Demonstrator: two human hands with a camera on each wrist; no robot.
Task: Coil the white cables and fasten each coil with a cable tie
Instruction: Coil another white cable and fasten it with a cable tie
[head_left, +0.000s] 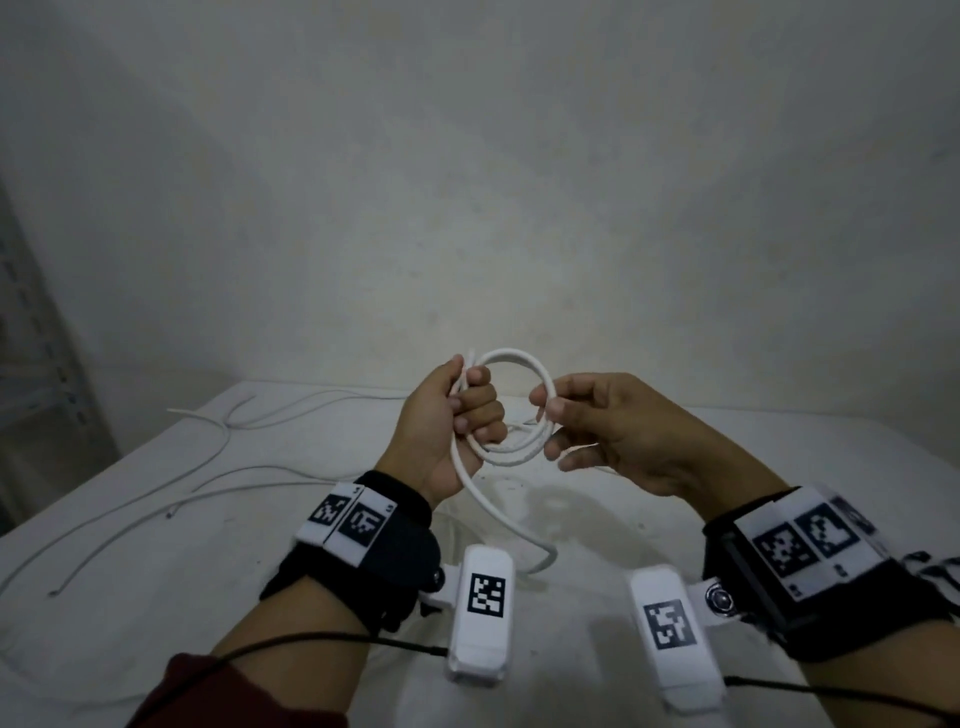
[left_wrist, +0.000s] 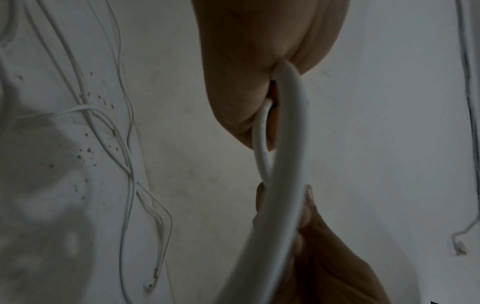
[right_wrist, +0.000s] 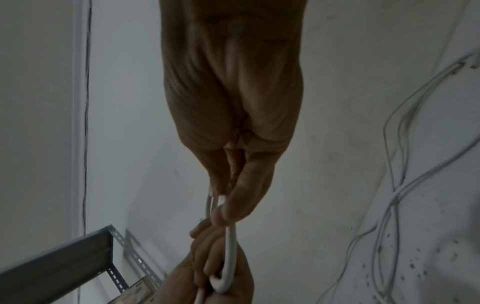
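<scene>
A white cable coil (head_left: 514, 357) of a few loops is held up above the white table (head_left: 675, 467). My left hand (head_left: 457, 415) grips the coil's left side in a fist, the cable end sticking up above the fingers. My right hand (head_left: 561, 410) pinches the coil's right side between thumb and fingers. A loose tail (head_left: 498, 512) curves down from the left hand toward the table. In the left wrist view the thick cable (left_wrist: 283, 164) runs from my left hand (left_wrist: 262, 67) to the right hand below. The right wrist view shows my right hand (right_wrist: 228, 203) pinching the cable (right_wrist: 230, 253).
Several thin white cables (head_left: 156, 483) lie sprawled on the left part of the table. A grey metal shelf frame (head_left: 47, 364) stands at the far left by the wall. Thin black wires (head_left: 311, 638) run from the wrist cameras.
</scene>
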